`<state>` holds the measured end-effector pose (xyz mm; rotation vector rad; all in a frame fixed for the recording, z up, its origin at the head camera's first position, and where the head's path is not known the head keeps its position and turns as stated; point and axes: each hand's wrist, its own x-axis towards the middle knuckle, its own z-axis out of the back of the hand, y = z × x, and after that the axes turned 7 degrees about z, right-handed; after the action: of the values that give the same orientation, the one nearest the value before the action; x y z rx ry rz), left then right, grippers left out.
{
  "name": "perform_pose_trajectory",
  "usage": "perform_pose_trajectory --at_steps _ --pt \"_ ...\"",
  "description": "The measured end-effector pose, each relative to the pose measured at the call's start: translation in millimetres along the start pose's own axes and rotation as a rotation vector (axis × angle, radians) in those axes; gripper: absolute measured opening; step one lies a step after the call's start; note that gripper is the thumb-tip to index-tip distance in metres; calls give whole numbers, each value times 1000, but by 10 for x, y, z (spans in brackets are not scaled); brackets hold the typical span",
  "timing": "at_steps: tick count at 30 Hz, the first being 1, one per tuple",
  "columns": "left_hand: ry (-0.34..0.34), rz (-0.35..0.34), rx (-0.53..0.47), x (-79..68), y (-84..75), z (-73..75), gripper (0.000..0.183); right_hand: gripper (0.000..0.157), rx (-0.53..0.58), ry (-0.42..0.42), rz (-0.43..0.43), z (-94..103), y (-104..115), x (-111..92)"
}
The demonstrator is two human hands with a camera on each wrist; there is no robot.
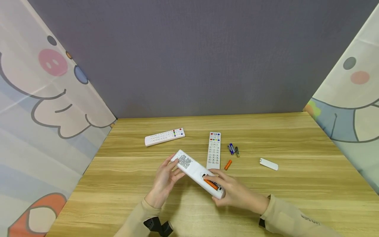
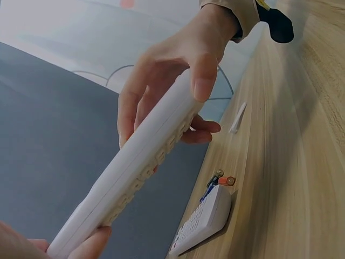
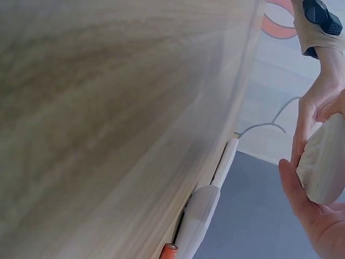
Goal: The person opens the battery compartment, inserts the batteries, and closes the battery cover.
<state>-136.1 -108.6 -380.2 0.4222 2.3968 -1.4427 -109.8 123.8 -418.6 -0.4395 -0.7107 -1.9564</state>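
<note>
A white remote control (image 1: 193, 171) is held back side up above the table, its battery bay open. My left hand (image 1: 165, 179) grips its far-left end between thumb and fingers. At the near-right end my right hand (image 1: 234, 191) holds the remote, with fingers over the bay. An orange battery (image 1: 211, 184) lies in the bay, partly under those fingers. In the left wrist view the remote (image 2: 129, 162) shows edge-on, with its buttons facing down. Only part of the remote (image 3: 326, 159) appears in the right wrist view.
A second remote (image 1: 214, 149) lies just behind my right hand, a third remote (image 1: 164, 137) at the back left. Right of them are a loose orange battery (image 1: 228, 165), several small dark and blue batteries (image 1: 232, 148) and a white battery cover (image 1: 268, 164). A grey panel (image 1: 189, 59) stands behind.
</note>
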Motion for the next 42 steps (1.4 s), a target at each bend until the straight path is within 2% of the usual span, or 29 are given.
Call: perform_pose_trajectory --at_steps 8,12,22,29,34,40,42 --pt "15 -4 14 22 -6 28 45 61 -43 -70 103 25 -10 6" --pt "20 -12 31 19 -11 36 45 62 -63 -85 125 29 -11 1" --pt "24 -34 65 44 -42 45 47 65 -54 -95 99 20 -36 -35" --pt "19 -48 54 61 -50 41 41 63 -46 -85 85 21 -47 -45" --pt "23 -84 65 63 -38 47 40 59 -67 -75 77 14 -68 -58" --pt "-9 -105 69 63 -31 25 41 63 -90 -35 36 24 -100 -82" --pt "-18 -115 68 57 -34 18 42 60 -98 -30 35 37 -117 -102"
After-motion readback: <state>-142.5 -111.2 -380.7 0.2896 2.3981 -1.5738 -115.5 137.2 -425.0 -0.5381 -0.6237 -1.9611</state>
